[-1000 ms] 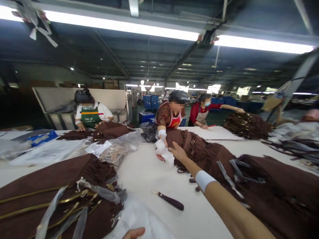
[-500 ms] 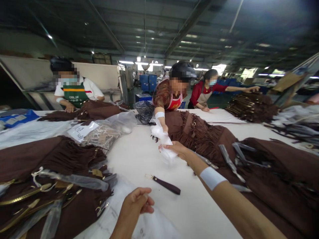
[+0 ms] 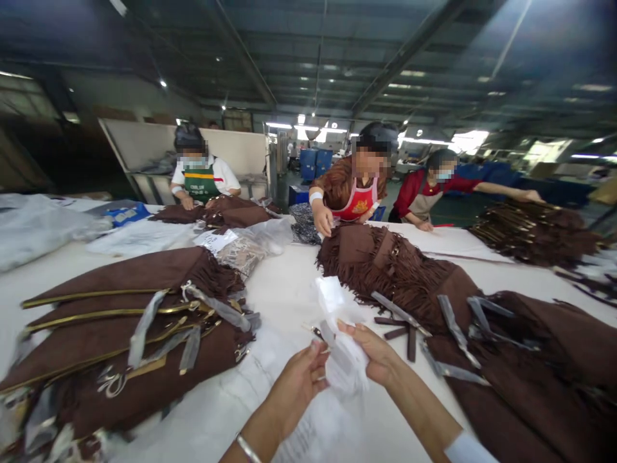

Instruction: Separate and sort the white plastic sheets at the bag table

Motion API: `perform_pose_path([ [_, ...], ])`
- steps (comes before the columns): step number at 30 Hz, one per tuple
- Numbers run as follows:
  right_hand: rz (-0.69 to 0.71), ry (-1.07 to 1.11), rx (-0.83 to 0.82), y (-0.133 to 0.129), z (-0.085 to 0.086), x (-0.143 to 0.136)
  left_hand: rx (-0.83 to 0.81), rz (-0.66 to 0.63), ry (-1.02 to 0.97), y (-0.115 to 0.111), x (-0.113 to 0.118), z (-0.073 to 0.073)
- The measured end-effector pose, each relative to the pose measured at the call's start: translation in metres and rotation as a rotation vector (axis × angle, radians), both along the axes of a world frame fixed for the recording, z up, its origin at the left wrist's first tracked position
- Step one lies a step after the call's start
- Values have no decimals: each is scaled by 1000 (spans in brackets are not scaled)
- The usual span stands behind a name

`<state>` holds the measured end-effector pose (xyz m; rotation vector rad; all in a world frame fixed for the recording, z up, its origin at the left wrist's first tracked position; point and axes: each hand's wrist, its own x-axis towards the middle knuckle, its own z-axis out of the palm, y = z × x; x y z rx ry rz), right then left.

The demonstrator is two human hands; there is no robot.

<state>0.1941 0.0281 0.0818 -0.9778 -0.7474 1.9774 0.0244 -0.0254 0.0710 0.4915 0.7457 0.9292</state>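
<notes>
A crumpled bundle of thin white plastic bags [image 3: 344,363] is held in front of me over the table. My right hand [image 3: 373,354] grips it from the right, thumb on top. On its left edge, the curled fingers of my left hand [image 3: 308,373] pinch the plastic. Behind the bundle shows the metal clip of a dark wrist strap [image 3: 317,332]; the rest of it is hidden. Several short dark brown straps [image 3: 411,341] lie to the right of my right hand.
Brown fringed bags with gold zips [image 3: 139,321] are piled at left. More brown fringed bags [image 3: 385,263] run along the right. A clear bag of small parts [image 3: 245,247] lies beyond the left pile. Across the white table [image 3: 270,302], a co-worker in a red apron [image 3: 359,196] leans over; two others work nearby.
The white bundle has left the co-worker's hand and come toward me in my right hand. My left hand has moved up to it. The view has turned slightly left.
</notes>
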Motion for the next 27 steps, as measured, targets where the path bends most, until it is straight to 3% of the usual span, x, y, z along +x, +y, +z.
perform_pose_path([
  [5,128,124,-16,-54,18,-33,-77,76,-195,-42,-9,24],
  [9,184,115,-27,-107,32,-57,18,124,-330,-87,-28,49],
  [13,204,90,-40,-170,51,-88,142,244,-188,-135,-57,74],
  [16,253,130,-51,-216,59,-116,179,262,-23,-178,-78,85],
  [18,303,166,-40,-242,57,-135,94,313,37,-207,-91,87],
  [21,355,183,-2,-269,42,-160,-172,470,69,-242,-109,83],
  [24,430,152,33,-289,28,-180,-371,606,52,-261,-126,74],
  [27,487,118,79,-306,22,-194,-448,691,-35,-270,-142,66],
])
